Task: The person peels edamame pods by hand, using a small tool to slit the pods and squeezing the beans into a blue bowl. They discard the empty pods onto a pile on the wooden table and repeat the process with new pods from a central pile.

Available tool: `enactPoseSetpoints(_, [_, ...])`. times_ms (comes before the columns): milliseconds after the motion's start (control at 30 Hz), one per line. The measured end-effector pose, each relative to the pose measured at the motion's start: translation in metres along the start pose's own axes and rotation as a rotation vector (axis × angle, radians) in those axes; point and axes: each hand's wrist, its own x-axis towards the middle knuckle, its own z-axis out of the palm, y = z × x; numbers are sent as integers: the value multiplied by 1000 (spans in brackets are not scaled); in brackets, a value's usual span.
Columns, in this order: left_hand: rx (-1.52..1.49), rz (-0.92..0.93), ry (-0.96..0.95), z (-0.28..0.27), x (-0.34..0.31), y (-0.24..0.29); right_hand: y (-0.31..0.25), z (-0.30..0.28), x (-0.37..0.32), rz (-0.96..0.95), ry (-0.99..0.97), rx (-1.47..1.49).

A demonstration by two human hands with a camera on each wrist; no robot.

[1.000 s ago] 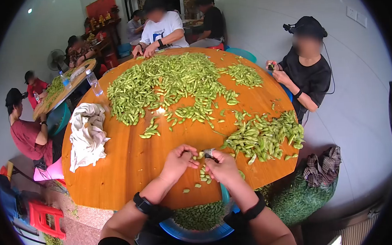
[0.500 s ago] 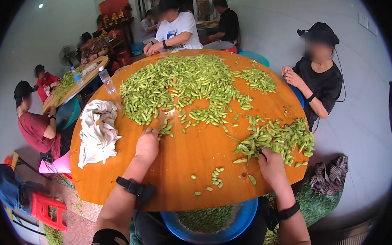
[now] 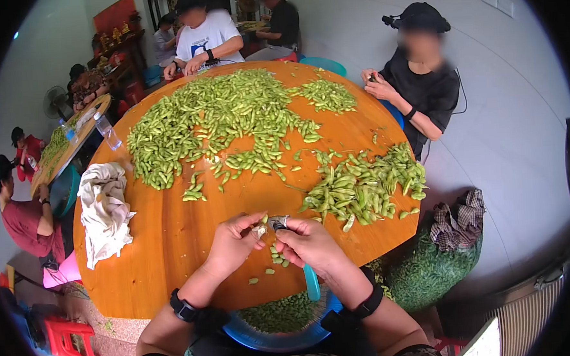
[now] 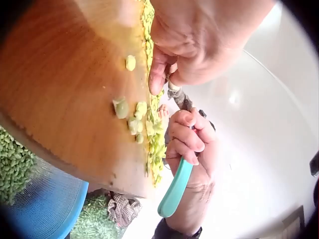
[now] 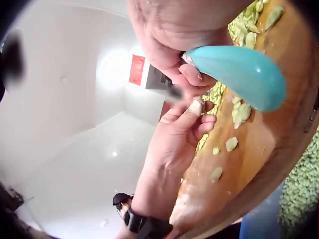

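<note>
My left hand [image 3: 232,244] pinches a green soybean pod [image 3: 265,220] between thumb and fingertips above the near part of the table. Pale, whitish material shows by its thumb. Close beside it, my right hand [image 3: 311,242] grips a tool with a teal handle [image 5: 244,74]; the handle points back toward me. The tool's greyish end [image 4: 180,98] reaches the left fingertips in the left wrist view, and I cannot tell its exact kind. Several shelled beans [image 4: 133,124] lie on the wood under the hands. To the right spreads a pile of pods [image 3: 363,193].
A larger pod heap [image 3: 223,110] covers the far side of the round table [image 3: 173,261]. On the left are a crumpled white cloth [image 3: 104,210] and a bottle [image 3: 107,131]. Below the edge sits a blue basin [image 3: 242,338] of shelled beans. Other people sit around.
Half a second ago the left hand was at pods farther left and the right hand at the right pile. Both have come together at the near middle, the left now with a pod.
</note>
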Motion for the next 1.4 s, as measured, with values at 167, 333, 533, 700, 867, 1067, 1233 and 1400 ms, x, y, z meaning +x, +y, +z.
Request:
enactPoseSetpoints(167, [62, 92, 1, 11, 1, -4, 7, -8, -3, 7, 18, 64])
enactPoseSetpoints(333, [342, 211, 9, 13, 0, -12, 10, -7, -4, 40, 72, 32])
enactPoseSetpoints(533, [45, 91, -33, 12, 0, -8, 13, -7, -1, 32, 20, 82])
enactPoseSetpoints(700, [-408, -68, -134, 1, 4, -12, 18, -10, 4, 94, -18, 175])
enactPoseSetpoints(867, [-594, -291, -271, -13, 6, -16, 21, -16, 9, 213, -131, 447])
enactPoseSetpoints(1067, [-542, -218, -203, -6, 3, -3, 18, -8, 12, 204, -136, 411])
enactPoseSetpoints(1233, [-202, -29, -43, 2, -2, -4, 15, 5, 9, 129, -93, 333])
enactPoseSetpoints(1400, [25, 110, 20, 0, -4, -2, 13, 12, 9, 90, -50, 368])
